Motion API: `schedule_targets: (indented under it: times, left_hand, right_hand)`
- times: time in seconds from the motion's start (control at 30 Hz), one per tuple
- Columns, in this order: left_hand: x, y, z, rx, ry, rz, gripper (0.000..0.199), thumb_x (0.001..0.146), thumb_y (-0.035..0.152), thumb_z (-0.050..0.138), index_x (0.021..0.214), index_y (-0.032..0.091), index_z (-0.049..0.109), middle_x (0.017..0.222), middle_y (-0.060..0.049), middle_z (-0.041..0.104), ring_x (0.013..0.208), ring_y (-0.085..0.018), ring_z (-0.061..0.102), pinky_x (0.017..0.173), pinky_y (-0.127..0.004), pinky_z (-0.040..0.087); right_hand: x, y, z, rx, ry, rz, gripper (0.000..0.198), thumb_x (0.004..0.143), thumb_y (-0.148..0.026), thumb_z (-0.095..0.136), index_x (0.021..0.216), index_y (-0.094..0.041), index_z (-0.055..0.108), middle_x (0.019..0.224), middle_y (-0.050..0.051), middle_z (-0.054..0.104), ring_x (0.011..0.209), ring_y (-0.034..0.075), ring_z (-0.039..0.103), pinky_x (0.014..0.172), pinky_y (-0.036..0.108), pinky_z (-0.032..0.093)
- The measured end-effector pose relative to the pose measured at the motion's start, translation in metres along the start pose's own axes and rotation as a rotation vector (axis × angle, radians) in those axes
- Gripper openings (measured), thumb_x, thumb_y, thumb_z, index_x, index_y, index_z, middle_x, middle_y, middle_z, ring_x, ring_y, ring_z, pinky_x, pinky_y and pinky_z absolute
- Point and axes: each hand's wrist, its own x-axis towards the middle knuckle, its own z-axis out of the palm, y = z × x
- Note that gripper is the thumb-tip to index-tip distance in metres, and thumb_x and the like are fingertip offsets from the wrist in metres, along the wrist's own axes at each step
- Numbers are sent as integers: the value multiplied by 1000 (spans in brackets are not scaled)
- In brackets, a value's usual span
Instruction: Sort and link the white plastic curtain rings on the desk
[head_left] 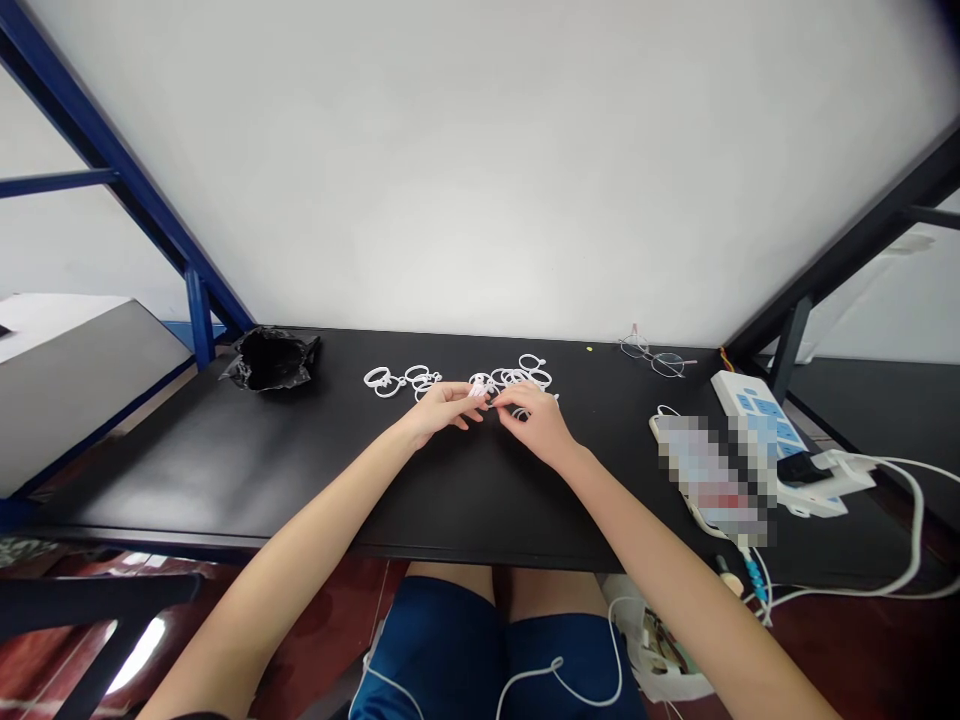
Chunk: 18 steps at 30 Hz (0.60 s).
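Near the middle of the black table, my two hands meet with their fingertips almost touching. My left hand (448, 408) is closed in a pinch on a small white plastic ring (478, 388), seen just above its fingertips. Thumb and index finger of my right hand (536, 422) are pinched together at the ring's near edge; what lies between them is mostly hidden. Several more white rings (532, 361) with small clip-like tabs lie behind and partly under my right hand. To the left of my left hand is another loose group of white rings (388, 381).
A crumpled black plastic bag (274, 360) stands open at the back left. Eyeglasses (658, 357) lie at the back right. A phone (709, 475), a power strip (761, 410) and white cables (916, 520) occupy the right end. A white wall rises behind the table.
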Motion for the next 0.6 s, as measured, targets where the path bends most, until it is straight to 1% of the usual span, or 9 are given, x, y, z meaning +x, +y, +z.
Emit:
schedule_targets:
  times: [0.07,0.13,0.2,0.27,0.37,0.43,0.5,0.6]
  left_hand:
    - [0,1,0,-10,15,-3,39,72,46,74,97,16,71,99,-10,72,86,-16,67,64,-20,51]
    - [-2,3,1,-39,-19,-23,40,73,47,73,98,16,72,101,-12,72,91,-19,67,68,-23,53]
    - [-3,6,2,-70,-75,-53,42,75,49,72,99,15,72,102,-13,71,92,-20,68,70,-25,53]
    - [-5,8,2,-87,-119,-74,44,75,51,70,100,14,71,102,-14,71,91,-21,68,70,-25,53]
    - [-6,10,3,-86,-142,-78,45,74,51,72,99,14,71,99,-13,72,87,-20,69,67,-25,53]
    - [-6,9,4,-81,-146,-87,44,73,52,72,95,14,71,95,-12,72,84,-20,69,65,-25,53]
    - [-5,7,5,-78,-142,-100,44,74,53,70,92,13,71,90,-11,72,79,-19,69,63,-24,52]
    - [-4,4,8,-66,-141,-112,45,74,55,69,86,12,70,83,-10,72,70,-17,69,59,-23,51]
  right_hand:
    - [1,-1,-2,2,48,120,13,79,-15,56,77,-21,67,81,5,68,79,20,62,72,35,52]
    - [1,-2,-2,49,61,241,10,77,-19,60,84,-19,67,87,6,67,70,17,62,61,30,52]
    - [1,-3,-2,119,36,324,21,75,-23,64,95,-18,66,94,6,67,64,14,61,53,26,50]
    - [1,-4,-1,182,10,357,27,75,-25,64,101,-18,66,91,6,68,60,13,61,50,24,48]
    - [0,-6,1,246,32,343,21,77,-22,61,97,-17,67,82,5,69,59,13,62,50,23,48]
    - [0,-6,3,256,64,300,17,78,-20,59,92,-17,67,84,5,68,63,14,63,52,24,50]
    - [-1,-6,4,230,79,245,13,78,-19,59,88,-18,67,87,5,67,66,14,64,54,24,51]
    - [-3,-5,8,153,78,174,11,78,-17,58,85,-18,66,86,4,66,64,13,63,54,24,51]
